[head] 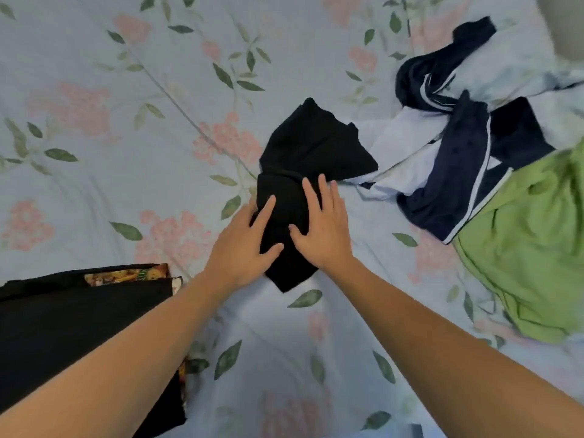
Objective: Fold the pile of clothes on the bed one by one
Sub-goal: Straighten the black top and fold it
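Note:
A black garment [311, 150] lies crumpled in the middle of the bed, narrow at the near end and wider at the far end. My left hand [245, 245] rests flat on its near left edge, fingers spread. My right hand [322, 226] lies flat on its near right part, fingers apart. Neither hand pinches the cloth. To the right lies the unfolded pile: a navy and white garment [458, 165], a dark navy piece [442, 64] behind it, and a green garment [531, 241] at the right edge.
The bed has a pale blue floral sheet [126, 105]. At the near left sits a stack of folded clothes, black on top [79, 327], with a patterned orange one [126, 275] showing at its far edge. A pale crumpled cloth [531, 67] lies far right.

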A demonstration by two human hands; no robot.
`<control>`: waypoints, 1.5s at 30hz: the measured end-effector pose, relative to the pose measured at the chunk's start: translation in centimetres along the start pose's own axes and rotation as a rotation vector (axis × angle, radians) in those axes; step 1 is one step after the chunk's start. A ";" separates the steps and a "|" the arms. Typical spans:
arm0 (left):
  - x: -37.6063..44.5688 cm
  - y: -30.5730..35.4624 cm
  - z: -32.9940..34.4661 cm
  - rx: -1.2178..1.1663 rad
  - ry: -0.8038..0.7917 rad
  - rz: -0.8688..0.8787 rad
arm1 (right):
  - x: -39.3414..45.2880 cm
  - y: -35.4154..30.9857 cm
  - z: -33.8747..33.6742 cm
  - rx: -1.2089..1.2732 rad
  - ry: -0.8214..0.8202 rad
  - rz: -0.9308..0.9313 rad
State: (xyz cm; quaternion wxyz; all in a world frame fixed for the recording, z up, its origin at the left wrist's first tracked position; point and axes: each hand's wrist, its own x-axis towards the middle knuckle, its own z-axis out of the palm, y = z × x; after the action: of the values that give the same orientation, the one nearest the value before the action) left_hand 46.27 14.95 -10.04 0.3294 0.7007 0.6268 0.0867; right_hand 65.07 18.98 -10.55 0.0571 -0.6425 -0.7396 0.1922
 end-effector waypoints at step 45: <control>-6.4 11.8 -8.7 -0.610 0.272 -0.026 | -6.8 -1.4 -18.3 0.938 -0.288 0.230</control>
State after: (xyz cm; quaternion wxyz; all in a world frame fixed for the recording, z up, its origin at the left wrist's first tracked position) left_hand 50.01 12.04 5.28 0.4385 0.5438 0.6189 0.3591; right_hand 70.99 16.07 7.85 0.2157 -0.5920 -0.4982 0.5956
